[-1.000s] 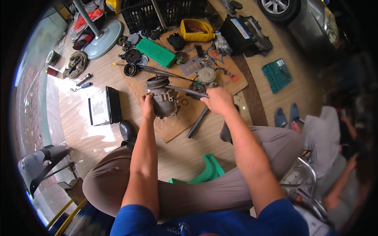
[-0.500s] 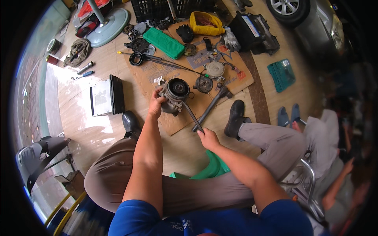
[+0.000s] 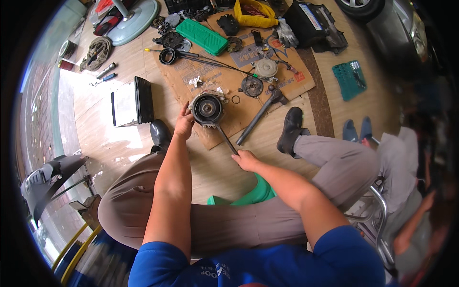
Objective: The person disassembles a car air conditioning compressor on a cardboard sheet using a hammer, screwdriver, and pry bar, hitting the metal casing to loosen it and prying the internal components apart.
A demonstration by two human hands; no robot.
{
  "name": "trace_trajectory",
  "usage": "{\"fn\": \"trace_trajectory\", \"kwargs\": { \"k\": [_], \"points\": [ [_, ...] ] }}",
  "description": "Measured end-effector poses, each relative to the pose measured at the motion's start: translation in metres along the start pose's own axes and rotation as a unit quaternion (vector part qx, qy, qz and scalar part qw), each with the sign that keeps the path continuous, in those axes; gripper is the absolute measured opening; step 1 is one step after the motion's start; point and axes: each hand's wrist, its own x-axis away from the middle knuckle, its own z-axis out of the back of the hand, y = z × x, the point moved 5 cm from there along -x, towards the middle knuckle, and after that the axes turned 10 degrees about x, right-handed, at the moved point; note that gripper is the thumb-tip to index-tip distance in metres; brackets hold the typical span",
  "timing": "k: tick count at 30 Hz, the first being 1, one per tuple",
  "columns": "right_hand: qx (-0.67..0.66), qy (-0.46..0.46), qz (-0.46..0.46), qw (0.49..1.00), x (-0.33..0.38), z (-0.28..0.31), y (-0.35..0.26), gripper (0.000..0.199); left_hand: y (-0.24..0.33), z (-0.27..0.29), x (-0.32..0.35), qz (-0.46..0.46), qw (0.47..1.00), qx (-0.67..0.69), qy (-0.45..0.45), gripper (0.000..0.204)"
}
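Observation:
A car air-conditioning compressor (image 3: 208,109) with a black round pulley facing up stands on the flattened cardboard (image 3: 184,81). My left hand (image 3: 184,123) grips its left side, the fingers partly hidden by the housing. In my right hand (image 3: 245,160) is a slim dark pry bar (image 3: 226,138); its far end meets the lower right edge of the pulley. I cannot make out the tip. Right of the compressor lies a small snap ring (image 3: 235,99). A hammer (image 3: 260,116) rests slantwise on the cardboard and floor.
Beyond are a round clutch plate (image 3: 252,86), a pale disc-shaped part (image 3: 266,69), a green case (image 3: 202,37) and a yellow tub (image 3: 256,15). A black-and-white box (image 3: 133,102) stands left. At right are a teal tool case (image 3: 349,80), slippers (image 3: 357,129) and another person's legs (image 3: 397,167).
The compressor has tipped so its pulley faces up more squarely. The pry bar's grip end and my right hand have shifted slightly left. The whole view has shifted a little.

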Motion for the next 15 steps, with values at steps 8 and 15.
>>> {"fn": "trace_trajectory", "kwargs": {
  "k": [8,15],
  "points": [
    [-0.024,-0.017,-0.023,0.999,-0.005,-0.008,-0.001,0.046,0.000,0.005,-0.002,0.009,1.000,0.010,0.010,0.080],
    [0.039,0.013,-0.062,0.997,-0.009,-0.013,0.001,0.040,-0.003,0.014,-0.011,0.007,0.999,0.046,0.010,0.069]
  ]
}}
